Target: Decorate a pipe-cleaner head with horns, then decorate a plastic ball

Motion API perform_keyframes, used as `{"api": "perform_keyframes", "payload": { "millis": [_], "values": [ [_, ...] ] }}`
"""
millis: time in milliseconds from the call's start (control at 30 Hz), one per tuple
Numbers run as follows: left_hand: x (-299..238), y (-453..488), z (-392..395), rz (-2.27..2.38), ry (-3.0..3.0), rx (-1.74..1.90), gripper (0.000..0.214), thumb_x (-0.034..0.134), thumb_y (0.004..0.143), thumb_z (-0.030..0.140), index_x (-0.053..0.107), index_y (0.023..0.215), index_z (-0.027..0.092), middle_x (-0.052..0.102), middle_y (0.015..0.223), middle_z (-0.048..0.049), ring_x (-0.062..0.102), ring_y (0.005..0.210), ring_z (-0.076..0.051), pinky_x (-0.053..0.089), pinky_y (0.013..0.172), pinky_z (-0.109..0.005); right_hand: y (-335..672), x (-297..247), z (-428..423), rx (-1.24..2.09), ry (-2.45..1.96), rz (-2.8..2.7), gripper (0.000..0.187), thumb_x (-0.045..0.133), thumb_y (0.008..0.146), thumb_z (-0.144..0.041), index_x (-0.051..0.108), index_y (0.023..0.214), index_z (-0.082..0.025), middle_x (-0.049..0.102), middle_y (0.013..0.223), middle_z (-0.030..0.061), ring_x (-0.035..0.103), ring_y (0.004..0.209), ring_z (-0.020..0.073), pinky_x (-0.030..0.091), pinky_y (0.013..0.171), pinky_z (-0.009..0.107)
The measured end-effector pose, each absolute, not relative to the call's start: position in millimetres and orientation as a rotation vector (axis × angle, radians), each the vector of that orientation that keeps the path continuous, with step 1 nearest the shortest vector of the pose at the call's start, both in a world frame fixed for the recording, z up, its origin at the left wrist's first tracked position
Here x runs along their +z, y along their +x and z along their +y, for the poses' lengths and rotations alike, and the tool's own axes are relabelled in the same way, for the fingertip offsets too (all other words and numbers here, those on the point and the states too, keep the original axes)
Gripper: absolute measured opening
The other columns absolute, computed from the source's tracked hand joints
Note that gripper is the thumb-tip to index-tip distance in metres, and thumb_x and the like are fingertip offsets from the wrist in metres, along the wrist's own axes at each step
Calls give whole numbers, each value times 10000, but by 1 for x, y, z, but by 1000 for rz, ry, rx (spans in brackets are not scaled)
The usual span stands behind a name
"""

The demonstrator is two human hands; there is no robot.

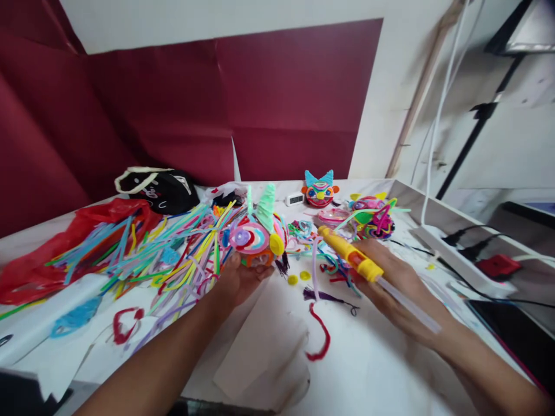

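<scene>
My left hand [238, 277] is closed around the underside of a colourful pipe-cleaner animal head [251, 236], which has a pale green ear standing up, a yellow disc at its side and a dark tassel. In my right hand [385, 280] is a yellow hot glue gun [349, 251] with a clear glue stick coming out of its back end. Its nozzle points up and left, apart from the head. Between my hands lie yellow discs [299, 277], a purple tassel [325, 296], a lilac pipe cleaner [315, 268] and a curved red pipe cleaner [321, 335].
Heaped pipe cleaners [186, 242] and a red plastic bag [26, 266] cover the left side. At the back are a black bag [162, 190], a small white clock [295, 199] and a finished-looking head [319, 190]. A power strip [468, 260] and dark tablet [515, 341] lie right.
</scene>
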State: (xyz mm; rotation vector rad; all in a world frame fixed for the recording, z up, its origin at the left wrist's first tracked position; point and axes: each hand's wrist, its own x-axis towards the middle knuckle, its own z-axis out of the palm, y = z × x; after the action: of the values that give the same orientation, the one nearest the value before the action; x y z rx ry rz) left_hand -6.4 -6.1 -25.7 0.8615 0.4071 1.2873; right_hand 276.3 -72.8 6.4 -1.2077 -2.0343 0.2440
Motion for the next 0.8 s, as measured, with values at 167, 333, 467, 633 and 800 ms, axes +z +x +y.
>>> {"api": "perform_keyframes", "payload": {
  "millis": [167,333,467,633,800],
  "values": [
    [-21,-6,-5,371,906,1284,452,851,526,553,610,617,182,513,578,26,425,528,-90,359,489,-228,287,-24,-94,-3,-1321,-2237,379,413,965,-248,431,1343,-241,527,1342,153,583,1182,283,525,920,413],
    [-22,-6,-3,352,904,1268,437,862,504,541,651,670,197,557,600,14,433,527,-105,342,485,-247,297,-51,-114,-203,-1329,-2334,387,382,954,-165,471,1329,-136,565,1280,201,585,1179,295,530,944,443],
    [-25,-5,-2,364,897,1243,438,883,478,512,643,652,189,563,617,12,433,531,-99,348,488,-240,298,-62,-120,-188,-1380,-2401,360,416,954,-163,520,1289,-83,587,1229,218,607,1115,291,544,921,436],
    [-28,-4,-2,343,895,1238,422,887,492,487,643,665,189,570,634,14,444,538,-94,369,494,-234,301,-62,-126,-118,-1441,-2479,405,423,934,-169,538,1313,-85,585,1259,233,600,1120,321,545,906,485],
    [-28,-4,-2,369,893,1250,442,894,464,490,635,642,179,586,621,12,452,527,-89,393,497,-232,295,-34,-131,-55,-1375,-2520,437,419,883,-109,577,1290,-129,575,1306,189,556,1179,314,500,960,503]
  ]
}}
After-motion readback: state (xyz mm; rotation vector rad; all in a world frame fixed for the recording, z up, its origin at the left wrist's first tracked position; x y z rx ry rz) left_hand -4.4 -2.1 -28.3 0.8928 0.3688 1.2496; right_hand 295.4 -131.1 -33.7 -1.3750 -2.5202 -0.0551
